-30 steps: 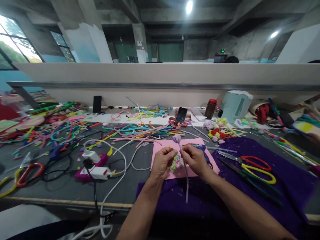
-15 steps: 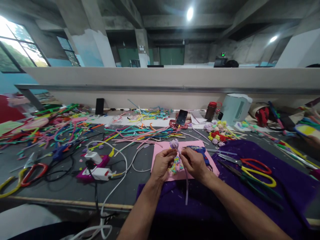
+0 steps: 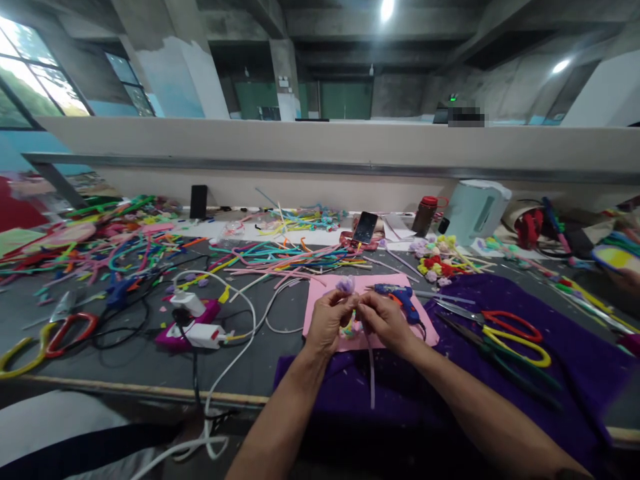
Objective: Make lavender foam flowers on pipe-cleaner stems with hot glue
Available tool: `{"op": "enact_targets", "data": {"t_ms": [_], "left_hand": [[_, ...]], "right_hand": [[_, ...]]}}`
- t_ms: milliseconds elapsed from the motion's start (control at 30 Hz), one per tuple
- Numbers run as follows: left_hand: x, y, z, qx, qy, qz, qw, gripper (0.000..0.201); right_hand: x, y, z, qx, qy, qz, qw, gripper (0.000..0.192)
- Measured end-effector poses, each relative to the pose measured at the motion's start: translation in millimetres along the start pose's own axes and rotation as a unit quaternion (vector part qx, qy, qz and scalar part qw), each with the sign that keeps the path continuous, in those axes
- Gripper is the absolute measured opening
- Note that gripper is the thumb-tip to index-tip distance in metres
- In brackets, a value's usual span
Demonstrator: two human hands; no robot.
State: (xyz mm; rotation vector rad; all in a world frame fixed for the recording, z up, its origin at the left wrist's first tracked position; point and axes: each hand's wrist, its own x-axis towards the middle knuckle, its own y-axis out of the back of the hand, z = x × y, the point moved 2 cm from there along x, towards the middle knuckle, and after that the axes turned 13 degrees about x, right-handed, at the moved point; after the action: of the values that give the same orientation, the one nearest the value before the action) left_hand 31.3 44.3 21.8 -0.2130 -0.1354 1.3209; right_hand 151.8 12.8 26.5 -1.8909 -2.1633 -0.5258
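Observation:
Both of my hands meet over a pink sheet (image 3: 320,293) on the bench. My left hand (image 3: 327,321) is closed in a pinch just under a fluffy lilac pipe-cleaner flower (image 3: 345,285). Against it, the fingers of my right hand (image 3: 383,321) are pinched on the flower's lilac pipe-cleaner stem (image 3: 372,377), whose free end hangs down towards me. The exact point of grip is covered by my fingers. Small coloured bits show on the sheet between my hands. A blue glue gun (image 3: 407,303) lies beyond my right hand at the sheet's right side.
On a purple cloth (image 3: 465,373) to the right lie red-and-yellow scissors (image 3: 520,333) and dark green pliers (image 3: 525,373). Loose pipe cleaners (image 3: 280,260) spread behind the sheet. A power strip (image 3: 187,327) with cables and another pair of scissors (image 3: 65,333) sit left.
My hands have drawn closer together below the flower, and my right hand has shifted slightly left. The glue gun is less covered. The whole view has tilted down slightly.

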Motion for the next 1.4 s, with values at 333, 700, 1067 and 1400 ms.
{"op": "enact_targets", "data": {"t_ms": [333, 700, 1067, 1400], "left_hand": [[4, 3.2, -6, 0.008, 0.015, -0.008, 1.000, 0.031], [2, 2.1, 0, 0.012, 0.050, -0.067, 0.996, 0.034], [5, 3.5, -2, 0.002, 0.063, -0.050, 0.997, 0.032], [8, 5.6, -6, -0.060, 0.065, -0.094, 0.992, 0.029]], "right_hand": [[1, -5, 9, 0.191, -0.131, -0.018, 0.973, 0.029], [2, 0, 13, 0.284, -0.178, -0.015, 0.942, 0.028], [0, 0, 13, 0.260, -0.193, -0.049, 0.945, 0.028], [0, 0, 12, 0.261, -0.187, -0.050, 0.946, 0.025]]}}
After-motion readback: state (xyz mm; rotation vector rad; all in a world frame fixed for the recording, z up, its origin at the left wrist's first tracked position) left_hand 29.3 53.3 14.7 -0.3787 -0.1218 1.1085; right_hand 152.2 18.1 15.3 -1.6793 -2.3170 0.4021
